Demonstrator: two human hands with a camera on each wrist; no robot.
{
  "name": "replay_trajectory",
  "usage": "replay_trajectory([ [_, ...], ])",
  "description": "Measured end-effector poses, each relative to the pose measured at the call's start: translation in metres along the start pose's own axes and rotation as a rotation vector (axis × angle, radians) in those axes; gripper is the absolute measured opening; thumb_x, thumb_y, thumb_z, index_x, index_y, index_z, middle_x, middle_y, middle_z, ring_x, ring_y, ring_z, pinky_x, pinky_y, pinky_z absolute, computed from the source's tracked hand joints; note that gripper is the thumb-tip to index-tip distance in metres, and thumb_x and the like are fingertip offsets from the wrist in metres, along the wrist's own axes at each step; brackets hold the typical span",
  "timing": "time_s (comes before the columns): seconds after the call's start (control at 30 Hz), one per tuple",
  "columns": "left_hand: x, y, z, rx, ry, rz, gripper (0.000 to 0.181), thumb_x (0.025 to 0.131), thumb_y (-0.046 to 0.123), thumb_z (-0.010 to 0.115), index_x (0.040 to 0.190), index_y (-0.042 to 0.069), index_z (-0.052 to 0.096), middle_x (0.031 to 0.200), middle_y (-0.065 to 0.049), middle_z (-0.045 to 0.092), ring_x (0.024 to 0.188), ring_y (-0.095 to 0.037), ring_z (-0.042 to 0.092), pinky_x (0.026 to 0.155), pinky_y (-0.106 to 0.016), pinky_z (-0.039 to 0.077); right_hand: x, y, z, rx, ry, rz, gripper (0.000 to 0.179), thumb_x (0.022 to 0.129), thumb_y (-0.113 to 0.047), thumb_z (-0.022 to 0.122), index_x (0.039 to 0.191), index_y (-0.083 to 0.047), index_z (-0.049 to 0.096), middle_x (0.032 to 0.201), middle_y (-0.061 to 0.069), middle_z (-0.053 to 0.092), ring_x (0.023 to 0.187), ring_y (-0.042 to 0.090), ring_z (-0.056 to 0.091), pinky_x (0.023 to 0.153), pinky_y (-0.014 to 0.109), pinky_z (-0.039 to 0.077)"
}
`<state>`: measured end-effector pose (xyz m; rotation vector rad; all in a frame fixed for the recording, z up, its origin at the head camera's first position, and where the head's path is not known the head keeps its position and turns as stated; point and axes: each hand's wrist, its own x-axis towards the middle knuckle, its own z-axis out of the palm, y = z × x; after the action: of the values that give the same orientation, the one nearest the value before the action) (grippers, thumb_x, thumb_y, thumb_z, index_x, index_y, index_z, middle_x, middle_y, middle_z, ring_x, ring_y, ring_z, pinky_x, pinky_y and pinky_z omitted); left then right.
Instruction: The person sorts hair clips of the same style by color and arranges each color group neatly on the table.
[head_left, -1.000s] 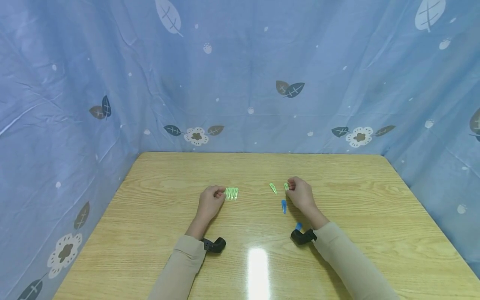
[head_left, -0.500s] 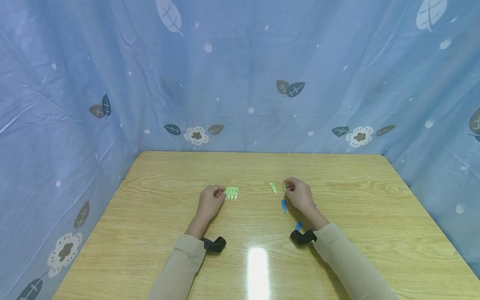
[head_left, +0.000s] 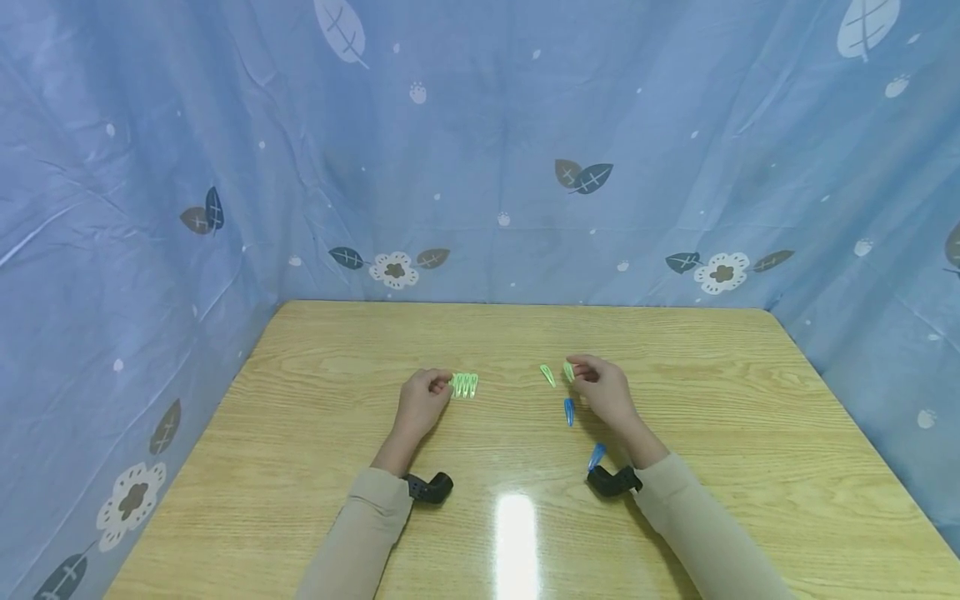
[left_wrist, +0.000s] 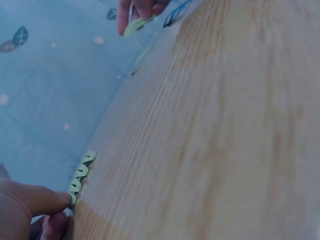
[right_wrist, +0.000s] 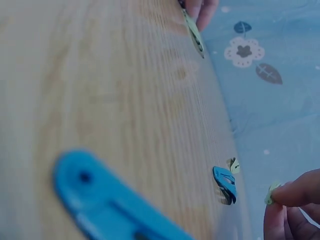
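Observation:
A row of several light green snap hair clips [head_left: 467, 385] lies side by side left of the table's middle. My left hand [head_left: 421, 406] rests at the row's left end, its thumb and finger pinching the end clip [left_wrist: 73, 199]. Toward the right, my right hand [head_left: 607, 396] holds another green hair clip [right_wrist: 272, 192] between thumb and fingertips, raised off the table. Just left of it lies a single green hair clip [head_left: 548, 375]. Closer to me is a blue hair clip [head_left: 569, 412], and a second blue hair clip [head_left: 597, 456] lies beside the right wrist camera.
The wooden table [head_left: 360, 342] ends at a blue patterned curtain [head_left: 480, 167] behind and at both sides. A black wrist camera [head_left: 430, 489] sits on the left wrist and another [head_left: 613, 481] on the right. Light reflects off the table's front middle.
My right hand has lifted the green hair clip from the table and drawn slightly right, so more of the nearer blue clip shows. My left hand stays at the row.

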<state>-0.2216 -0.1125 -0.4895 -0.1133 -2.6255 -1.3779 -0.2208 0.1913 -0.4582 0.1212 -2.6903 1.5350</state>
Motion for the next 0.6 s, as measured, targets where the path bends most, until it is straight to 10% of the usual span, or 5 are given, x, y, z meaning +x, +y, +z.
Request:
replay_trajectory([
  [0.6,0.0,0.003,-0.002,0.002,-0.006,-0.008,0.02,0.087,0.002,0.065,0.105,-0.001,0.069,0.086,-0.006,0.059,0.079,-0.017,0.055,0.068,-0.026,0.048,-0.015,-0.021,0.002,0.221,-0.042,0.047,0.036,0.092,-0.001,0.058,0.128,0.0,0.057,0.112,0.018,0.058,0.099,0.023,0.055,0.079,0.018,0.048],
])
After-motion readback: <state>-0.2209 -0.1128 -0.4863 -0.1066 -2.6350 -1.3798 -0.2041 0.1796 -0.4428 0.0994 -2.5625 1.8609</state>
